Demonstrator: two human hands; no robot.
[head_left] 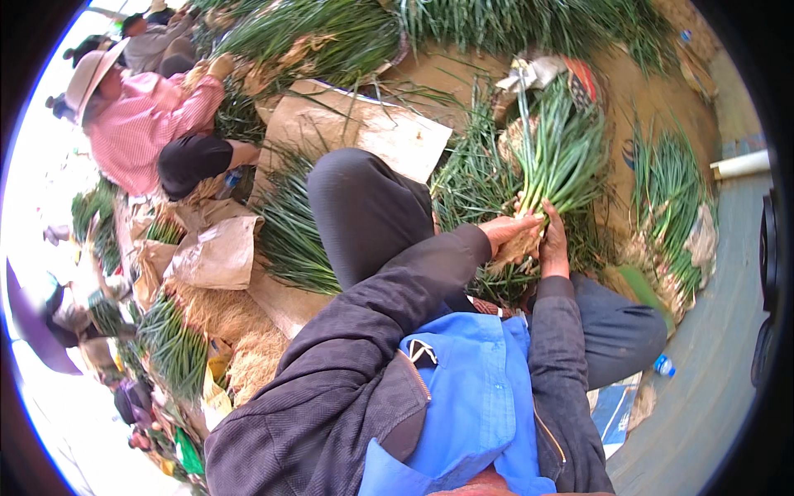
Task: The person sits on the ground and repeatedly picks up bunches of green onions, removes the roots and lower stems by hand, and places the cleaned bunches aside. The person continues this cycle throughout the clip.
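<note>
A bunch of green onions (549,149) stands out from my hands, with its green tops pointing up and away and its pale roots (518,245) towards me. My left hand (512,232) lies along the left side of the white stems, near the roots. On the right side of the same stems is my right hand (554,239), its fingers upright against them. Both hands press on the bunch from either side. Loose green onions and cut leaves (474,180) lie beneath and to the left of it. The ends of some fingers are hidden by the stems and roots.
Large heaps of green onions (322,40) lie at the back. Brown sheeting (372,127) is spread beyond my left knee. Another pile (670,204) lies at the right. A person in a pink checked shirt (146,118) sits at the left. A plastic bottle (664,366) lies beside my right knee.
</note>
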